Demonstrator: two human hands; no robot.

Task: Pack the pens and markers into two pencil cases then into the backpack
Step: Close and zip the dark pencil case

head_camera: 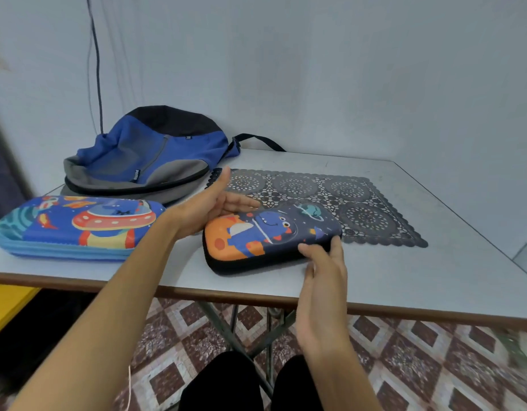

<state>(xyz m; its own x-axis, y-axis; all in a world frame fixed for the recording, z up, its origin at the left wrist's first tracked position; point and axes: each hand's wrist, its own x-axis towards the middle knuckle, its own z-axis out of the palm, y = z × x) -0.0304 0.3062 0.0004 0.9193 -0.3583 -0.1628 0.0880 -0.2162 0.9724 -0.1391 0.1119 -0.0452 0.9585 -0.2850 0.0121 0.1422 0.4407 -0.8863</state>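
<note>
Floor (404, 366) – patterned tiles in dark red and cream, seen under the table, with the person's black-clad knees at the bottom edge.

Table (404, 280) – pale top with a brown edge, on folding metal legs.

Right hand (324, 262) – at the near right corner of the dark pencil case; its fingers curl over that end and grasp it.

Dark pencil case (271, 235) – hard shell, zipped closed, printed with a blue dinosaur and an orange planet. It is near the table's front edge, in the middle. Its long axis runs left to right, with the orange end to the left and the right end angled slightly away. The far right corner overlaps the lace mat in view.

Left hand (209, 206) – released, with fingers straight along the case's far long edge and the thumb raised. Whether the fingertips touch the shell is hard to tell from here.

Blue pencil case (78, 226) – closed, lying flat at the left of the table, apart from the dark one. Its long axis also runs left to right, and it has a rocket and saucer print.

Lace mat (360, 203) – dark openwork, lying flat at the centre right of the table.

Backpack (149, 155) – blue, grey and black, slumped at the far left corner, with a strap trailing right.

Wall (345, 69) – pale, with a dark cable (96, 69) hanging down behind the backpack.
</note>
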